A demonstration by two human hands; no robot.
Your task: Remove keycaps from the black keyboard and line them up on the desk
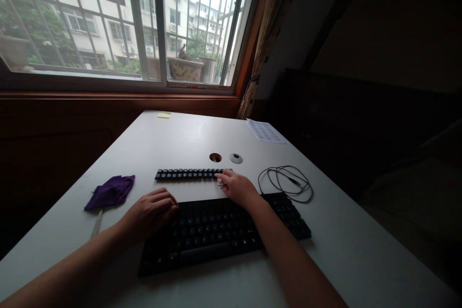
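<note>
A black keyboard (212,231) lies tilted slightly on the desk in front of me. Beyond it stand black keycaps (187,173) lined up in two close rows. The index finger of my right hand (236,186) touches the right part of these rows. Its other fingers are curled around a small metal wire piece (222,186), mostly hidden by the hand. My left hand (157,207) is closed at the keyboard's upper left corner, fingers bent together over its edge. The keyboard's upper rows are too dark to make out clearly.
On the white desk (202,130), a purple cloth (111,192) and a pale stick (96,224) lie at left. A coiled cable (288,180) is at right. Behind the keycaps are a cable hole (215,157) and its round cover (236,158). Paper (266,131) and a yellow note (163,115) lie farther back.
</note>
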